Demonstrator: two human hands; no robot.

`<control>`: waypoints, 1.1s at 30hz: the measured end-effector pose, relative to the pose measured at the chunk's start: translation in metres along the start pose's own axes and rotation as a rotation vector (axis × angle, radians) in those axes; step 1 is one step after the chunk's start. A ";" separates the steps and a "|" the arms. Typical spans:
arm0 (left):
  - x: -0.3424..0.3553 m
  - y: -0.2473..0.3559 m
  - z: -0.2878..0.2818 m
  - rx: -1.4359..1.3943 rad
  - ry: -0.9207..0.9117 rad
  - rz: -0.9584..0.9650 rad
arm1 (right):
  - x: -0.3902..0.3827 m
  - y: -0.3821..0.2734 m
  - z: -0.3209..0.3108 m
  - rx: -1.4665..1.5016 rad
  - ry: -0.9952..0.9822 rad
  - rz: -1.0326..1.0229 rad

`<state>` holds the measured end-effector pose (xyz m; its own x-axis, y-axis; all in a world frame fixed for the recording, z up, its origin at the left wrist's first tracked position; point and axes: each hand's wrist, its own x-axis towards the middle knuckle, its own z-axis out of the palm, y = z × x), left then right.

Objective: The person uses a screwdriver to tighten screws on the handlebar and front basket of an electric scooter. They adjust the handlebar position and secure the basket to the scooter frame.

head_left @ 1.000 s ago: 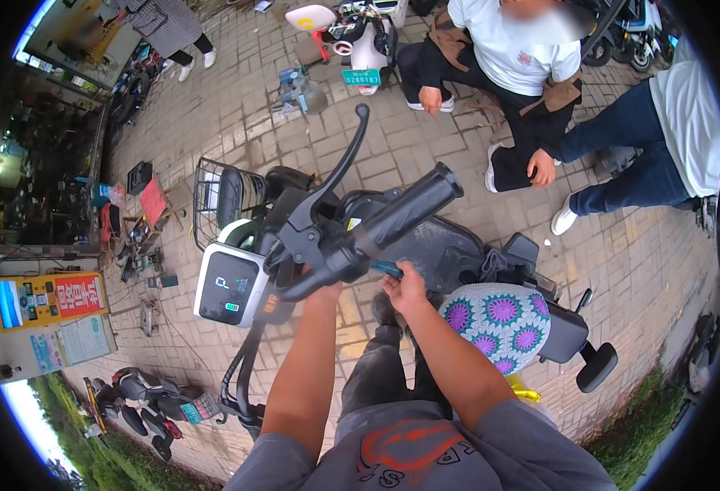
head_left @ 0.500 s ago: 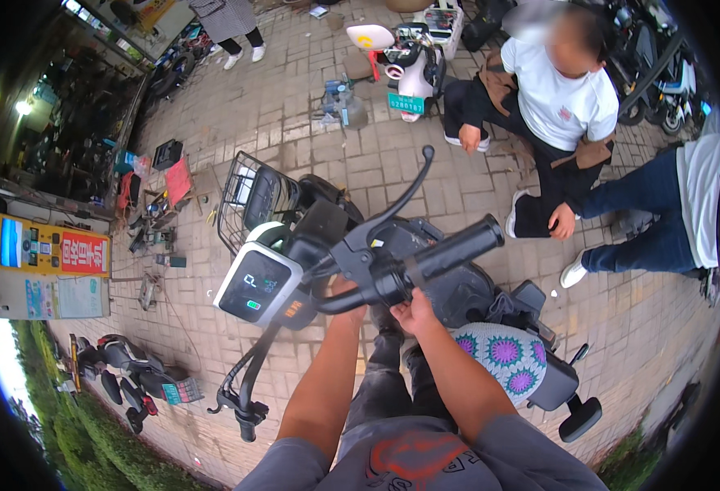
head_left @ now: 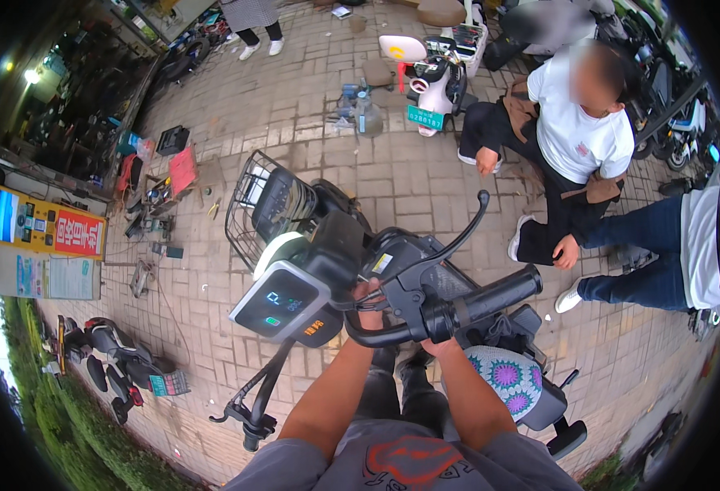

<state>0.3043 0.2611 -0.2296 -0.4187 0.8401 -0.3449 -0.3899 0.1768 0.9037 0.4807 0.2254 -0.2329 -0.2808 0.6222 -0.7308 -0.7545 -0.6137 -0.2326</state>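
Note:
An electric scooter's black handlebar (head_left: 384, 334) crosses in front of me, with a lit display (head_left: 281, 302) at its middle. My left hand (head_left: 366, 295) reaches up behind the bar, beside the display housing. Its fingers are curled among thin black cables, and what they grip is partly hidden. My right hand (head_left: 440, 348) is under the bar, against the underside of the black switch housing (head_left: 437, 317). Its fingers are hidden behind that part. The right rubber grip (head_left: 503, 293) and the brake lever (head_left: 466, 229) stick out beyond it, untouched.
A wire basket (head_left: 249, 196) fronts the scooter; a crocheted seat cover (head_left: 503, 380) lies behind. A seated person (head_left: 577, 123) and a standing person (head_left: 654, 254) are at the right. A pink scooter (head_left: 435, 94) stands farther off. Tools and a black box (head_left: 172, 141) lie on the left paving.
The handlebar has shifted right and down in view, its grip end lower. My right hand has gone farther under the switch housing, hiding its fingers. More of my left hand shows beside the display.

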 end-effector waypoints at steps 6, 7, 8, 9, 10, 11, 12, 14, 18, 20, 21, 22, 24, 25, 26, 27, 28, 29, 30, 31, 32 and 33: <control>0.004 0.017 -0.006 -0.278 -0.113 -0.167 | 0.005 0.005 0.006 -0.327 -0.095 -0.189; 0.005 0.016 -0.005 -0.151 -0.060 -0.134 | -0.001 0.002 0.011 -0.326 -0.084 -0.189; 0.006 0.014 -0.003 -0.025 -0.006 -0.101 | -0.007 0.000 0.017 -0.325 -0.074 -0.188; 0.005 0.015 0.000 0.102 0.042 -0.067 | -0.008 -0.002 0.019 -0.331 -0.077 -0.196; 0.002 0.027 0.009 0.080 0.073 -0.171 | -0.008 -0.005 0.019 -0.335 -0.077 -0.204; -0.001 0.033 0.015 0.053 0.067 -0.142 | -0.007 -0.007 0.019 -0.348 -0.093 -0.215; -0.005 0.040 0.019 0.025 0.069 -0.108 | -0.009 -0.010 0.024 -0.237 -0.188 -0.164; -0.011 0.050 0.023 -0.022 0.043 -0.106 | -0.018 -0.019 0.044 0.111 -0.429 0.018; -0.014 0.059 0.016 -0.031 -0.101 -0.178 | -0.008 -0.012 0.024 -0.734 -0.344 -0.307; -0.009 0.053 0.011 0.051 -0.095 -0.204 | -0.006 -0.010 0.017 -0.299 -0.340 -0.129; -0.007 0.052 0.013 0.119 -0.057 -0.229 | -0.008 -0.010 0.018 0.167 -0.362 0.060; -0.006 0.051 0.016 0.187 -0.019 -0.254 | -0.004 -0.010 0.018 0.232 -0.472 0.091; -0.009 0.051 0.025 -0.033 0.048 -0.218 | 0.004 -0.010 0.025 0.365 -0.690 0.160; -0.012 0.054 0.027 -0.141 0.084 -0.199 | -0.001 -0.011 0.026 -0.295 -0.557 -0.094; -0.016 0.057 0.028 -0.094 0.081 -0.134 | -0.010 -0.014 0.027 -0.945 -0.377 -0.346; -0.021 0.068 0.035 -0.048 0.063 -0.073 | -0.007 -0.013 0.018 -1.046 -0.286 -0.404; -0.021 0.071 0.034 -0.006 0.042 -0.084 | -0.005 -0.011 0.013 -1.146 -0.197 -0.448; -0.021 0.072 0.038 0.031 -0.002 -0.100 | 0.014 -0.005 -0.019 -0.713 -0.229 -0.306; -0.012 0.064 0.026 0.066 -0.029 -0.180 | 0.015 -0.003 -0.021 -0.398 -0.302 -0.199; -0.008 0.064 0.021 0.103 -0.055 -0.263 | 0.009 -0.006 -0.004 -0.083 -0.346 -0.084; -0.008 0.060 0.021 0.144 0.003 -0.308 | -0.002 -0.013 0.010 0.118 -0.413 -0.023; -0.010 0.062 0.023 0.123 -0.021 -0.277 | -0.014 -0.021 0.028 0.003 -0.402 -0.068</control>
<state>0.3027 0.2758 -0.1642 -0.2928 0.7613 -0.5785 -0.3843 0.4603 0.8003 0.4840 0.2432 -0.2003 -0.4394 0.8018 -0.4050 -0.7806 -0.5639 -0.2695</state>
